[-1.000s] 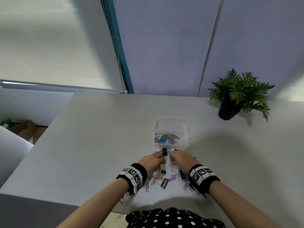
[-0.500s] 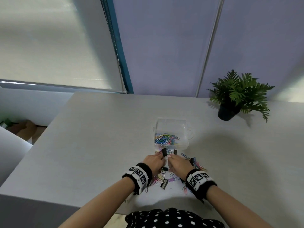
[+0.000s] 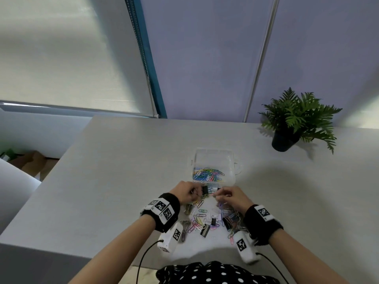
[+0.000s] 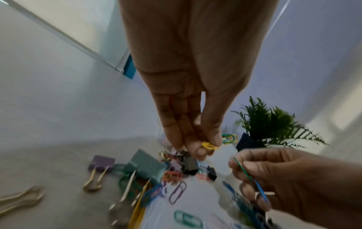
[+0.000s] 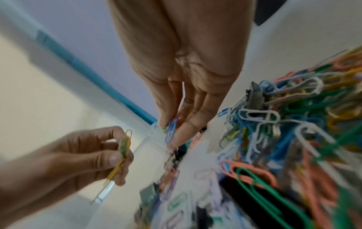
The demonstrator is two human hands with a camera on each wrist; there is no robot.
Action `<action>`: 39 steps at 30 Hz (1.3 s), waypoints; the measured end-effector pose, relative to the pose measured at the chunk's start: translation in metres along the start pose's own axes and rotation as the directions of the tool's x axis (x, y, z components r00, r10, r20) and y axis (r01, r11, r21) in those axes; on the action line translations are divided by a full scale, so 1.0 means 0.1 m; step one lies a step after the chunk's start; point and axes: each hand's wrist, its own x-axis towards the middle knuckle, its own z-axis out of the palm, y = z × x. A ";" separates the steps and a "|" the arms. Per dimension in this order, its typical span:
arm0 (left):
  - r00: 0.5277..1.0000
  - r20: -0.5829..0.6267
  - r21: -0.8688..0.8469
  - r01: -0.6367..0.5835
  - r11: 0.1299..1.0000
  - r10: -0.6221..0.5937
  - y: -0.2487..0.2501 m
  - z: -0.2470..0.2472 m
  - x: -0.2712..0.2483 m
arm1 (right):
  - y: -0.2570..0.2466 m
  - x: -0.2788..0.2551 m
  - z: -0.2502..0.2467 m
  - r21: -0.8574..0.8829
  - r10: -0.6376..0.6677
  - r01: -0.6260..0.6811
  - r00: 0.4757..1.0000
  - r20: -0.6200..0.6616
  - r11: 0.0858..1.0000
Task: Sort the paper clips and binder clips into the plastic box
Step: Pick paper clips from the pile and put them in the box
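No brand or readable writing showed anywhere; your wristbands carried only black-and-white square marker patterns. The clear plastic box (image 3: 213, 158) sat at the center of the head view, just above your hands, lid off, with a heap of colored paper clips (image 3: 207, 174) filling its near part; the far part looked bare. I could not tell whether a divider separated the two.

Your left hand (image 3: 185, 193) was grasping a small bundle of paper clips, a yellow one (image 4: 208, 146) pinched between thumb and fingertips in the left wrist view. Your right hand (image 3: 230, 198) was likewise pinching clips: a blue paper clip (image 5: 171, 129) stood between its thumb and fingers in the right wrist view. Both hands were raised over the surface (image 3: 114, 181), near each other, just below the box's front wall.

The unsorted pile (image 3: 207, 220) of paper clips and binder clips lay on the surface in the lower center of the head view, between your wrists. A black binder clip (image 3: 205, 230) lay at its lower edge, and another black binder clip (image 3: 204, 191) stood just beside your left fingers.

A potted fern (image 3: 295, 119) stood at the upper right.
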 end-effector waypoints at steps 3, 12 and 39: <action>0.997 -0.076 -0.073 0.020 0.997 -0.025 0.03 -0.10 0.10 | -0.09 0.04 -0.08 0.193 0.085 -0.081 0.996 -0.013 0.978; 0.958 -0.230 -0.071 0.159 0.985 -0.171 0.18 -0.34 0.57 | -0.48 0.54 -0.34 0.136 0.035 -0.008 0.980 -0.197 0.991; 0.988 -0.076 0.263 0.147 0.954 -0.132 -0.04 0.64 -0.33 | 0.00 0.08 0.53 -0.854 -0.210 0.377 0.924 0.320 0.359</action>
